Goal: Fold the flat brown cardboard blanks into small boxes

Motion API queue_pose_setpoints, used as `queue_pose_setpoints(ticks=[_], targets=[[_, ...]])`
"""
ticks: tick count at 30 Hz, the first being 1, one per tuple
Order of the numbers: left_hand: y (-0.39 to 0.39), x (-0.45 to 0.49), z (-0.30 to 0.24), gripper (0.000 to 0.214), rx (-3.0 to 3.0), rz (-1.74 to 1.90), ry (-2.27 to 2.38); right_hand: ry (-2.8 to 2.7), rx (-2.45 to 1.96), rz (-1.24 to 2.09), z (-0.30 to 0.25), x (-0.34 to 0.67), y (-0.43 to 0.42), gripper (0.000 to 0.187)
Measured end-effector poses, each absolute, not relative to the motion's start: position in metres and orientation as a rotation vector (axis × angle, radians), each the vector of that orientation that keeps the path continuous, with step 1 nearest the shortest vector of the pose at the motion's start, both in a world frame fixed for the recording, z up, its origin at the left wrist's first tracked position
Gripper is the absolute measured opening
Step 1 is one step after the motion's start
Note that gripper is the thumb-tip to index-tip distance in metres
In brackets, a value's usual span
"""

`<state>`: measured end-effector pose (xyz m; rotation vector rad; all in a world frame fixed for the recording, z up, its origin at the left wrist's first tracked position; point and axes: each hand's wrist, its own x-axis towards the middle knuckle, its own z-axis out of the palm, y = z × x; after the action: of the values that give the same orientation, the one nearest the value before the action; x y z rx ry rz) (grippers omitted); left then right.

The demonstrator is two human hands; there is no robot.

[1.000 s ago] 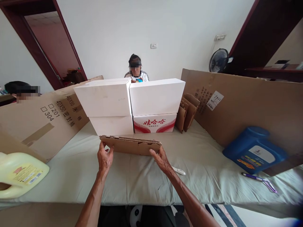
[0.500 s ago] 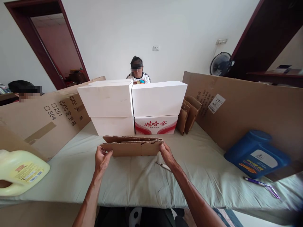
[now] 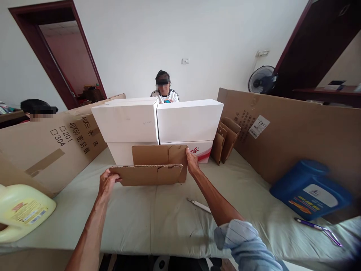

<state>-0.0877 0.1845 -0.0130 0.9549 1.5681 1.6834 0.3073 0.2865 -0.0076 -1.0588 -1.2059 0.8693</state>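
Observation:
Between my hands, a brown cardboard piece stands folded on the green cloth, its front and back panels apart. My left hand pinches the left end of the front panel, thumb in front. At the right, my right hand grips the upper edge of the taller back panel. Right behind the cardboard are stacked white boxes; a lower one with red print is partly hidden. A white pen-like tool lies on the cloth by my right forearm.
Large cardboard sheets flank both sides. Folded cardboard pieces lean at the right of the boxes. A yellow jug stands left, a blue jug right, with a purple-handled tool in front. A person sits behind the boxes.
The folded cardboard has been spread, its back panel rising away from the front one. My left hand has moved left and my right hand up and slightly forward.

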Motion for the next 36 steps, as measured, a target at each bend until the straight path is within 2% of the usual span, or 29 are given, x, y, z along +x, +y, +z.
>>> queue_pose_setpoints(ticks=[3, 5, 9, 13, 17, 20, 23, 26, 29, 33, 36], targets=[[0.170, -0.103, -0.010, 0.025, 0.937, 1.659, 1.592, -1.193, -1.057, 0.735, -0.005, 0.306, 0.269, 0.088], [0.159, -0.109, -0.011, 0.025, 0.931, 1.641, 1.601, -1.297, -1.010, 0.777, -0.011, 0.301, 0.236, 0.086], [0.147, -0.100, -0.015, 0.035, 0.943, 1.620, 1.587, -1.802, -0.864, 1.252, -0.024, 0.282, 0.161, 0.070], [0.149, -0.073, -0.020, 0.059, 0.982, 1.643, 1.533, -1.879, -0.854, 1.469, 0.001, 0.265, 0.123, 0.080], [0.154, -0.045, -0.016, 0.063, 1.018, 1.583, 1.467, -2.119, -0.879, 1.433, 0.052, 0.255, 0.111, 0.075], [0.147, -0.027, -0.004, 0.066, 1.043, 1.499, 1.383, -2.302, -0.920, 1.361, 0.078, 0.249, 0.107, 0.060], [0.128, -0.011, 0.009, 0.074, 1.066, 1.412, 1.300, -2.322, -0.971, 1.316, 0.088, 0.248, 0.107, 0.050], [0.114, 0.004, 0.022, 0.092, 1.116, 1.295, 1.286, -2.255, -0.990, 1.414, 0.091, 0.249, 0.113, 0.047], [0.111, 0.015, 0.036, 0.092, 1.177, 1.195, 1.324, -2.216, -1.027, 1.421, 0.093, 0.253, 0.120, 0.042], [0.115, 0.022, 0.047, 0.084, 1.173, 1.193, 1.417, -2.262, -1.037, 1.339, 0.092, 0.262, 0.129, 0.047], [0.116, 0.021, 0.044, 0.092, 1.153, 1.213, 1.496, -2.280, -1.093, 1.296, 0.093, 0.269, 0.138, 0.051]])
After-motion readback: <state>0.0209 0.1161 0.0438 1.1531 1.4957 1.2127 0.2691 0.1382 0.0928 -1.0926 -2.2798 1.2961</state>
